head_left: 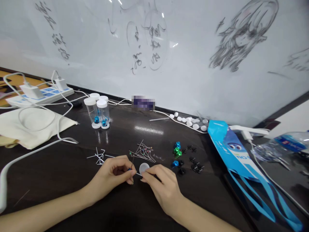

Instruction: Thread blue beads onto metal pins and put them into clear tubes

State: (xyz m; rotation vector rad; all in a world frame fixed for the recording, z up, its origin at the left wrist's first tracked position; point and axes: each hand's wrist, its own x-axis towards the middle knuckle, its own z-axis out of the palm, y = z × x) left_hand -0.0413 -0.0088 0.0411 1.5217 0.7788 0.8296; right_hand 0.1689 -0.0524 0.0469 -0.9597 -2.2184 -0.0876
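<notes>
Left hand is pinched on a tiny blue part, right hand on a thin rod between the two; I'd guess they're being fitted, which wants steady lining-up. White disc by the right hand is kinda in the way. Wire pins behind, knobs off right, tubes further back.
</notes>
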